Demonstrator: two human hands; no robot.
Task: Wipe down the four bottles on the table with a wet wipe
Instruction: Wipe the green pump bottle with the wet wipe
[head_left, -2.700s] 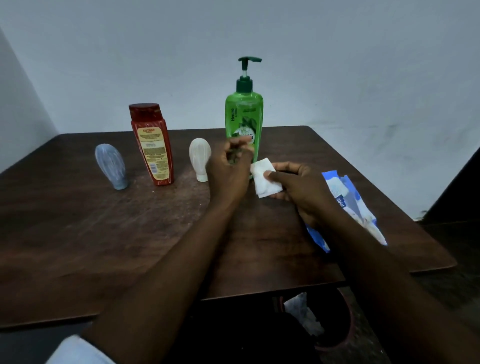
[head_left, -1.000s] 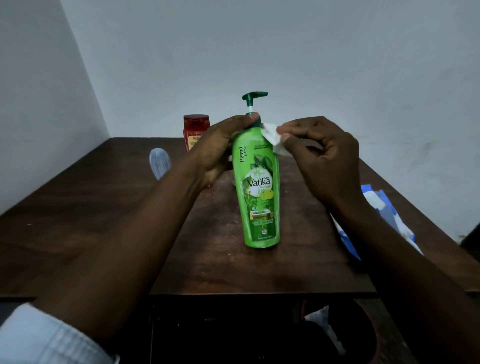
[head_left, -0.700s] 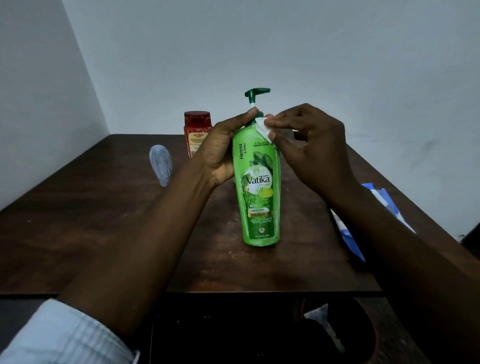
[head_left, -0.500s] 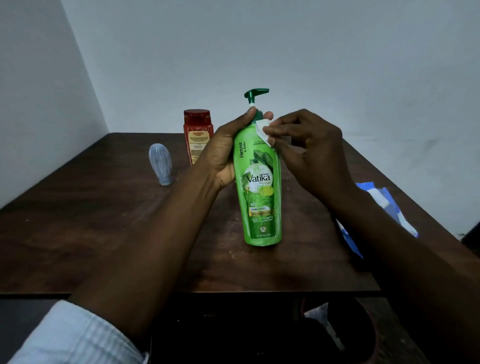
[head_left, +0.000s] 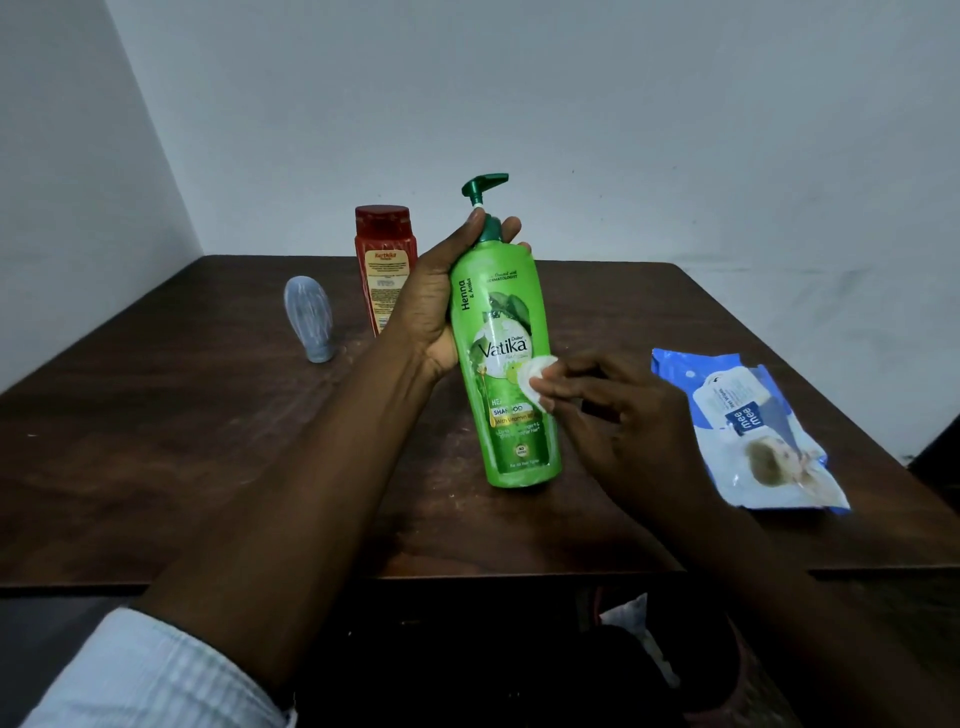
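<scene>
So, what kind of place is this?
Likely a plain room at home: a dark wooden table against bare pale walls, a green plastic pump shampoo bottle, a blue-and-white wet-wipe pack.

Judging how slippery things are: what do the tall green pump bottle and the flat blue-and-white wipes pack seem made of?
The tall green pump bottle looks like smooth, glossy moulded plastic: it has soft highlights down its side and a printed label. The blue-and-white wipes pack seems to be thin flexible plastic film: it lies creased and crumpled, with a slight sheen.
</scene>
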